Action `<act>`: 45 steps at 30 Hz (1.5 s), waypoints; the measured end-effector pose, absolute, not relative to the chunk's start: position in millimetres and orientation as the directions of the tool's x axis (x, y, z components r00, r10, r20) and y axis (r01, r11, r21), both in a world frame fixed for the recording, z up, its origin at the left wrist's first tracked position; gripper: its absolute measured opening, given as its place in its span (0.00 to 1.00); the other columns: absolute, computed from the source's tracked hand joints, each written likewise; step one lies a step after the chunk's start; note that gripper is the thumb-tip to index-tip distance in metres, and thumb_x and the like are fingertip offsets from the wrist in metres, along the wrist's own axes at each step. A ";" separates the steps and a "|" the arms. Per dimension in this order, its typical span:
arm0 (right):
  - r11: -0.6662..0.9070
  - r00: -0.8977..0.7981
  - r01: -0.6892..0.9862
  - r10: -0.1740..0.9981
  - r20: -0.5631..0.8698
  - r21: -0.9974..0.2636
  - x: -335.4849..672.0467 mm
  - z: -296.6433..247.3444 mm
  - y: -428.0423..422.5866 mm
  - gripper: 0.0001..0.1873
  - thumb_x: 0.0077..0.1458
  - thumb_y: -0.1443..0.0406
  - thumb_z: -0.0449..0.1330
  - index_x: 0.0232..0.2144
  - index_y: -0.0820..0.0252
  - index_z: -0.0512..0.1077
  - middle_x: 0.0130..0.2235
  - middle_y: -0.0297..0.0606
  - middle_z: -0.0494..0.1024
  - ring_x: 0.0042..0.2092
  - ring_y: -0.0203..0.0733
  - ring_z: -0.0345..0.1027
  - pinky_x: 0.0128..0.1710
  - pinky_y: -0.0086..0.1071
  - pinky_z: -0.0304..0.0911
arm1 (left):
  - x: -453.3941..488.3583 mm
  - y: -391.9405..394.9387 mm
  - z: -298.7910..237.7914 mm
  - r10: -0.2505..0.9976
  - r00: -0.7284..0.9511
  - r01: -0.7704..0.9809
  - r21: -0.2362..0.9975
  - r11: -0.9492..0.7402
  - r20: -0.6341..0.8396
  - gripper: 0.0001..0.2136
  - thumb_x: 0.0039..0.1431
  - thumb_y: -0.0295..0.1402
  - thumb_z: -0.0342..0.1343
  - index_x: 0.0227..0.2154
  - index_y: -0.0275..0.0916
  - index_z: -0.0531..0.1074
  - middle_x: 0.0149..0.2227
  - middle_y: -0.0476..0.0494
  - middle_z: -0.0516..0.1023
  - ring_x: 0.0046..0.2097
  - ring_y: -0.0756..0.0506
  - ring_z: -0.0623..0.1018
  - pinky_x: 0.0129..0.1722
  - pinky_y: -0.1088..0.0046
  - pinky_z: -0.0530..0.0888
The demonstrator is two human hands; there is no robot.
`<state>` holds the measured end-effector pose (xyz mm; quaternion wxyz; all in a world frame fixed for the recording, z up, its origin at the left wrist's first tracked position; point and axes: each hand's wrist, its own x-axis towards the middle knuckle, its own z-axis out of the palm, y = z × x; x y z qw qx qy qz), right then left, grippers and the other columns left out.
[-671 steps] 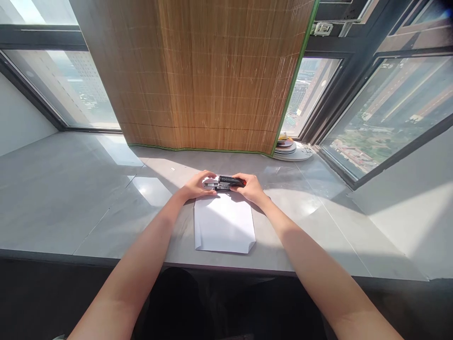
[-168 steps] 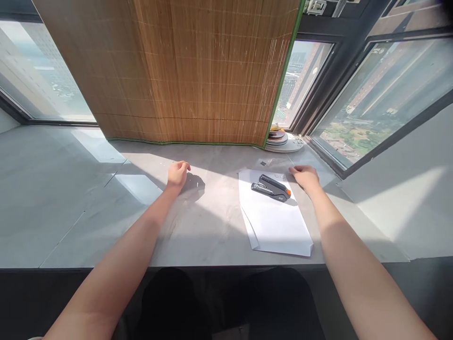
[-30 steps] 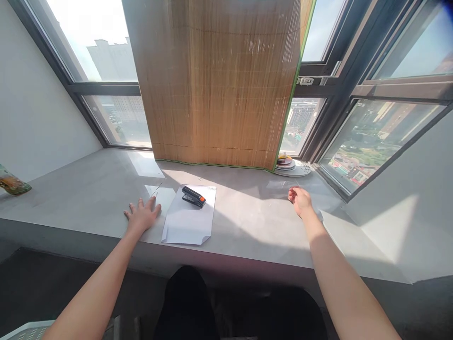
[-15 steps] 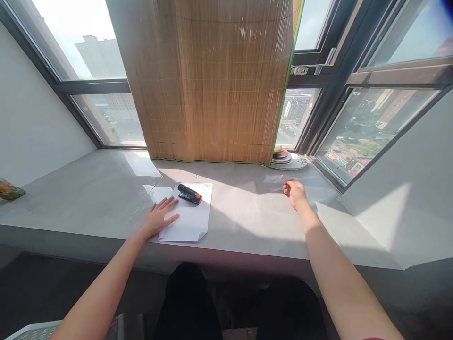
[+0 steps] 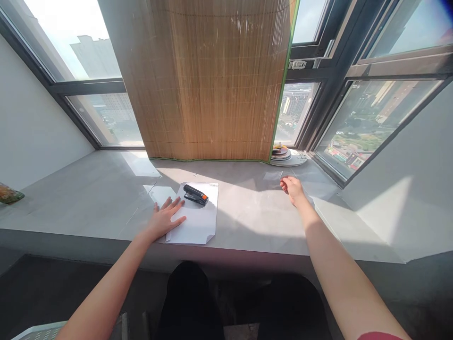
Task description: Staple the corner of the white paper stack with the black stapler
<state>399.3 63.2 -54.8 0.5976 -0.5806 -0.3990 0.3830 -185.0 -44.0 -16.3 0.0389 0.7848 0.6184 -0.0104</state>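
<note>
My left hand [image 5: 163, 221] lies flat with fingers spread, over the left side of some white paper [image 5: 194, 222]. The paper rests near the sill's front edge, its lower right corner curled up. On its upper part sits a black stapler [image 5: 196, 195] with an orange patch, just beyond my left fingertips and not held. Over to the right, my right hand [image 5: 292, 189] is at the sill with its fingers curled closed. Whether anything small is inside those fingers is hidden.
A pale window sill [image 5: 247, 217] runs across the view. Behind it hangs a bamboo blind [image 5: 212, 94]. Stacked plates [image 5: 288, 158] stand in the back right corner by the window frame. A colourful packet or similar object [image 5: 10, 194] lies at the far left.
The paper, with the stapler on it, has slid slightly to the right along with my left hand. My right hand has barely moved, its fingers still curled.
</note>
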 end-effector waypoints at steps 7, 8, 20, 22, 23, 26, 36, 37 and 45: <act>0.034 0.307 0.129 0.949 0.073 -0.991 393.7 -52.1 59.8 0.16 0.46 0.51 0.67 0.29 0.57 0.73 0.28 0.35 0.75 0.28 0.34 0.58 0.26 0.28 0.54 | -96.5 -40.7 -20.1 0.961 0.274 0.953 0.143 -0.267 -0.031 0.37 0.70 0.59 0.51 0.77 0.56 0.58 0.80 0.49 0.52 0.79 0.17 0.46 0.71 0.22 0.45; 0.035 0.296 0.141 0.952 0.076 -0.989 393.1 -52.4 59.9 0.17 0.46 0.51 0.67 0.29 0.57 0.73 0.28 0.35 0.75 0.28 0.35 0.58 0.26 0.28 0.54 | -84.4 -40.1 -20.5 0.960 0.279 0.950 0.152 -0.271 -0.030 0.37 0.69 0.59 0.51 0.77 0.56 0.58 0.80 0.49 0.53 0.79 0.16 0.46 0.70 0.20 0.44; 0.078 0.240 0.215 0.962 0.130 -0.974 393.0 -58.9 64.2 0.16 0.47 0.50 0.65 0.27 0.56 0.73 0.26 0.34 0.73 0.28 0.36 0.60 0.27 0.29 0.57 | -61.5 -31.9 -27.4 0.955 0.291 0.908 0.297 -0.296 0.062 0.26 0.76 0.49 0.44 0.73 0.59 0.66 0.78 0.50 0.59 0.78 0.22 0.51 0.73 0.27 0.49; 0.086 0.239 0.228 0.961 0.142 -0.970 392.4 -59.0 63.3 0.15 0.48 0.51 0.64 0.27 0.56 0.72 0.25 0.34 0.73 0.28 0.36 0.61 0.28 0.29 0.57 | -62.2 -27.8 -30.1 0.969 0.203 0.907 0.345 -0.241 0.142 0.24 0.75 0.44 0.45 0.69 0.51 0.71 0.73 0.41 0.66 0.75 0.29 0.62 0.74 0.38 0.56; 0.090 0.239 0.234 0.960 0.147 -0.968 392.0 -59.0 62.6 0.15 0.48 0.51 0.64 0.26 0.56 0.72 0.25 0.34 0.73 0.28 0.36 0.61 0.28 0.29 0.57 | -61.5 -26.3 -31.8 0.972 0.152 0.909 0.362 -0.208 0.178 0.23 0.75 0.41 0.45 0.66 0.47 0.72 0.70 0.37 0.70 0.71 0.32 0.67 0.73 0.43 0.61; 0.099 0.237 0.255 0.958 0.161 -0.962 390.7 -59.1 61.3 0.15 0.48 0.51 0.63 0.27 0.56 0.73 0.26 0.34 0.73 0.28 0.36 0.61 0.28 0.29 0.57 | -57.3 -25.2 -38.0 0.967 0.036 0.948 0.297 -0.112 0.250 0.23 0.74 0.32 0.42 0.64 0.37 0.72 0.65 0.27 0.72 0.68 0.32 0.71 0.70 0.47 0.66; 0.084 0.211 0.385 0.962 0.176 -0.919 387.0 -59.5 63.3 0.13 0.52 0.53 0.61 0.26 0.55 0.74 0.26 0.36 0.75 0.29 0.39 0.64 0.31 0.33 0.62 | -50.9 -30.5 -44.7 0.975 -0.050 0.997 0.072 0.035 0.216 0.27 0.77 0.38 0.44 0.72 0.30 0.64 0.72 0.18 0.63 0.76 0.19 0.57 0.71 0.29 0.57; 0.085 0.206 0.412 0.961 0.184 -0.907 385.2 -58.9 62.7 0.13 0.53 0.54 0.60 0.26 0.55 0.74 0.25 0.36 0.75 0.29 0.40 0.65 0.31 0.33 0.61 | -50.9 -30.8 -44.2 0.974 -0.049 0.997 0.069 0.035 0.219 0.27 0.77 0.38 0.44 0.72 0.30 0.65 0.72 0.18 0.63 0.76 0.19 0.57 0.71 0.29 0.57; 0.128 0.163 0.599 0.947 0.277 -0.790 372.6 -47.5 54.6 0.10 0.54 0.56 0.65 0.25 0.53 0.74 0.25 0.35 0.74 0.32 0.43 0.63 0.35 0.36 0.59 | -48.2 -32.8 -33.4 0.989 0.010 0.978 0.205 -0.040 0.145 0.28 0.78 0.41 0.40 0.78 0.51 0.58 0.79 0.31 0.53 0.77 0.20 0.54 0.67 0.18 0.53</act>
